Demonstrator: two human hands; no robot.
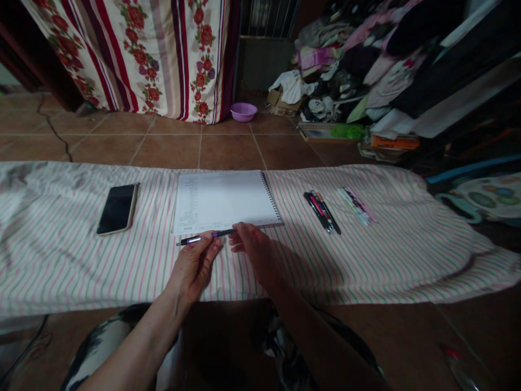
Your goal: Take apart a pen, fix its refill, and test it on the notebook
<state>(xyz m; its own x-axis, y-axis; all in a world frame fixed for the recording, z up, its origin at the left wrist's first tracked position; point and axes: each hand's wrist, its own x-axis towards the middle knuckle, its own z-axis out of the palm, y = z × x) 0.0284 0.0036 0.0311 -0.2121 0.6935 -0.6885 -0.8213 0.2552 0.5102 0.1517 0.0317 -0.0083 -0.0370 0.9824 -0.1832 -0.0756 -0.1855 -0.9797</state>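
A dark pen [196,239] with a purple band lies crosswise in front of me, just over the near edge of a spiral notebook [232,195]. My left hand [199,258] pinches it near the middle between thumb and fingers. At its right end, the fingertips of my right hand [252,244] close on the pen's dark tip. The notebook is open to a mostly blank white page, with printed lines along its left and lower margins and its black spiral on the right.
Right of the notebook lie several dark pens [321,212] and a group of light-coloured pens [357,206]. A phone [118,209] rests at left on the striped cloth [154,271]. Beyond are a purple basin [243,112], a floral curtain [163,54] and piled clothes [325,60].
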